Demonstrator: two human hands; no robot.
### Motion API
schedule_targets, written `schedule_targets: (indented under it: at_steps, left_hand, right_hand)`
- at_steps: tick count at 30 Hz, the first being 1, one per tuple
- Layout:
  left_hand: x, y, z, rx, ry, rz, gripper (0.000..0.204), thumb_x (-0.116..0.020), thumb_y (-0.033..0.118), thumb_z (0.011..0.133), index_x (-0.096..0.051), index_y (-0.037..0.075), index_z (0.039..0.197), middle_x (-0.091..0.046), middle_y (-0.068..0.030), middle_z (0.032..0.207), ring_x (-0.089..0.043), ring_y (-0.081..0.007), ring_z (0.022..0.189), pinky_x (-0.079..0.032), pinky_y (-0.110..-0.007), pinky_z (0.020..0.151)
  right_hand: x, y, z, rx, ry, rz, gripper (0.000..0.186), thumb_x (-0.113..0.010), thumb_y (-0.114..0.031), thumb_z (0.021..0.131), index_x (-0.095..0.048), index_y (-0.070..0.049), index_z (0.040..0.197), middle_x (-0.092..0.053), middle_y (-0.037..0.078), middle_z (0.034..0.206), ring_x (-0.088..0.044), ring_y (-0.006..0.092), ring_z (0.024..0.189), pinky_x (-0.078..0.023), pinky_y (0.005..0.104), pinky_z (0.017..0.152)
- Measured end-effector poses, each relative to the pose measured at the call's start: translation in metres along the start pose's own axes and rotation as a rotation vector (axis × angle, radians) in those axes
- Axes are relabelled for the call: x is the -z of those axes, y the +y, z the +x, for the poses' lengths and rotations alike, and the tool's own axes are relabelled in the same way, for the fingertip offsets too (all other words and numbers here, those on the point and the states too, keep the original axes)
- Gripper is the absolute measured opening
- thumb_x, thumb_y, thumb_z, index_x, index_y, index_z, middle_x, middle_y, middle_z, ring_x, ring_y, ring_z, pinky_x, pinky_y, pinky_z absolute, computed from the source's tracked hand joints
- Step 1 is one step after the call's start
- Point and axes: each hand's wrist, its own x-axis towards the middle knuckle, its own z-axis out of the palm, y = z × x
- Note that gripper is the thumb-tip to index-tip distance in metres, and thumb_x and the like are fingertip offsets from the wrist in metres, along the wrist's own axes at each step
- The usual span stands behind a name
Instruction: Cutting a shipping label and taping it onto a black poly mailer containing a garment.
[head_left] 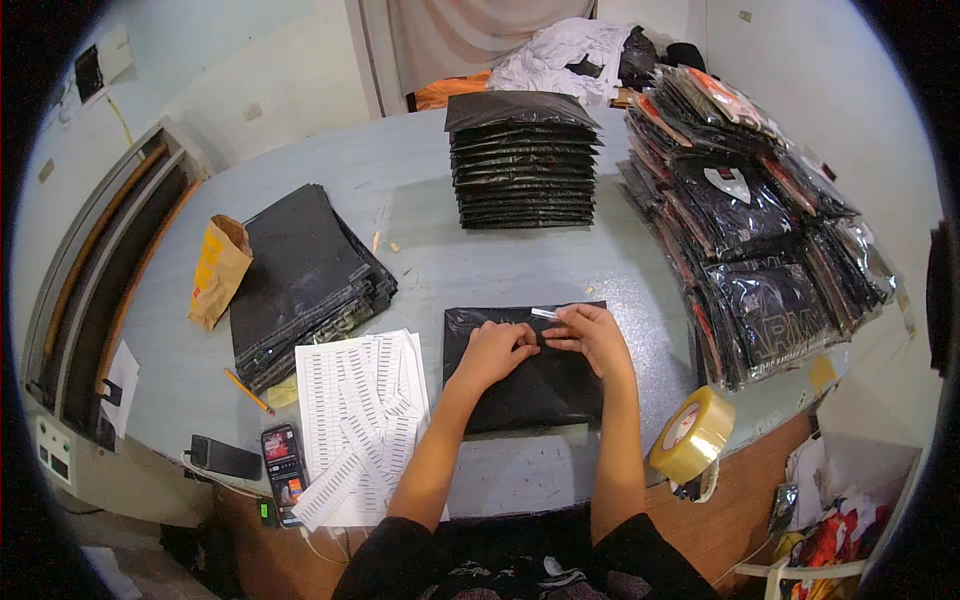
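Observation:
Directly before me lies a flat black plastic mailer bag (530, 395), its long side toward me. My right hand (594, 340) is over its upper right part, fingers bent and pinched on a small white paper strip (545, 314) near the bag's top edge. Beside it, my left hand (498, 352) rests on the bag with curled fingers, thumb and fingertips close together. Whatever those left fingers pinch, if anything, is hidden. The two hands' fingertips are a short gap apart.
Printed sheets with cut strips (340, 420), a phone (283, 470) and a pencil (248, 391) lie left, near flat black bags (300, 260) and a paper bag (220, 270). Filled black mailers (522, 165) stand stacked behind. Clear-bagged garments (745, 220) and a tape roll (692, 435) are right.

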Motion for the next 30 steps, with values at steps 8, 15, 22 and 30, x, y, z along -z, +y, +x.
schedule_targets:
  at_steps: [8,15,22,30]
  left_hand:
    - [-0.003,0.016,-0.011,-0.044,0.208,0.112,0.015,-0.062,0.023,0.073,-0.060,0.011,0.081,-0.056,-0.0063,0.083,-0.053,-0.0262,0.084,-0.040,-0.038,0.076]
    - [-0.035,0.057,-0.047,0.070,0.308,0.262,0.033,-0.056,0.017,0.075,-0.055,0.003,0.105,-0.052,-0.0089,0.103,-0.049,-0.0246,0.096,-0.042,-0.037,0.077]
    - [-0.054,0.063,-0.055,0.079,0.409,0.478,0.042,-0.054,0.017,0.072,-0.053,0.004,0.111,-0.049,-0.0140,0.114,-0.046,-0.0250,0.101,-0.038,-0.036,0.083]
    - [-0.055,0.062,-0.058,0.083,0.437,0.462,0.043,-0.053,0.017,0.073,-0.053,0.011,0.115,-0.047,-0.0200,0.116,-0.044,-0.0313,0.104,-0.036,-0.041,0.087]
  right_hand:
    - [0.005,0.009,0.005,-0.052,0.050,0.008,0.017,-0.056,-0.014,0.082,-0.055,0.003,0.085,-0.056,0.008,0.076,-0.062,0.0204,0.071,-0.054,0.0291,0.061]
    - [0.006,0.011,0.005,-0.027,0.058,-0.090,0.020,-0.057,-0.012,0.080,-0.058,0.006,0.088,-0.059,0.010,0.079,-0.061,0.0180,0.069,-0.053,0.0274,0.058]
    - [0.004,0.003,-0.001,0.087,0.075,-0.586,0.016,-0.067,-0.015,0.071,-0.065,-0.001,0.077,-0.059,0.005,0.078,-0.055,0.0124,0.064,-0.042,0.0208,0.056]
    - [0.009,0.015,-0.002,0.266,0.092,-0.944,0.021,-0.073,-0.021,0.062,-0.069,-0.005,0.075,-0.056,0.013,0.099,-0.054,0.0211,0.083,-0.042,0.0294,0.075]
